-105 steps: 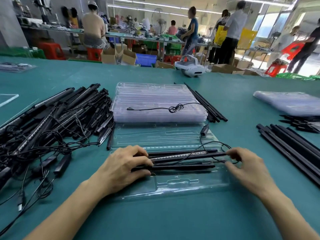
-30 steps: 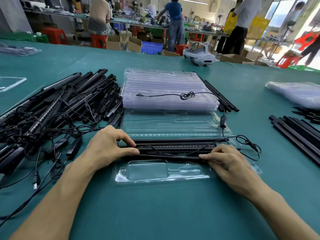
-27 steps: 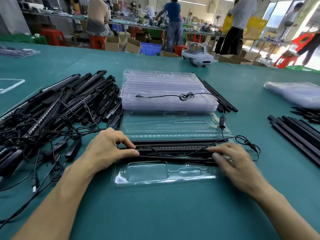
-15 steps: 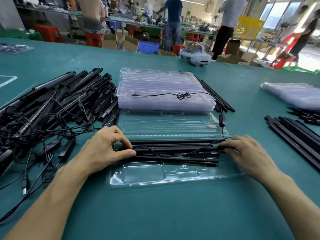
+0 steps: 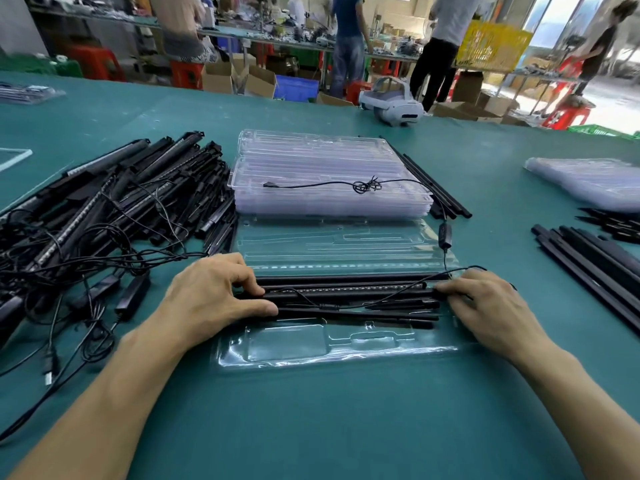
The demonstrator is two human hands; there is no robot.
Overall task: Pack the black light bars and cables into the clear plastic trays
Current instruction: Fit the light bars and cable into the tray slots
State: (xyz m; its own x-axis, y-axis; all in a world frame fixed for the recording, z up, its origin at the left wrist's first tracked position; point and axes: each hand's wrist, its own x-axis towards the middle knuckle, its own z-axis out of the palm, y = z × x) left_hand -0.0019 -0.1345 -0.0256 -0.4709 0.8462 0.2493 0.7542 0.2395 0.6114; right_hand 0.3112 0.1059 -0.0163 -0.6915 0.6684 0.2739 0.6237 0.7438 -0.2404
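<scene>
On the teal counter (image 5: 311,427), black light bars (image 5: 346,293) lie across a clear tray (image 5: 294,345).
At their left ends the left hand (image 5: 211,296) pinches them; the right hand (image 5: 495,306) presses straight fingers on the right ends.

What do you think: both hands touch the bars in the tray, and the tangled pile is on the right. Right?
No. The left hand and right hand touch the bars in the tray, but the head view shows the tangled pile on the left.
</scene>
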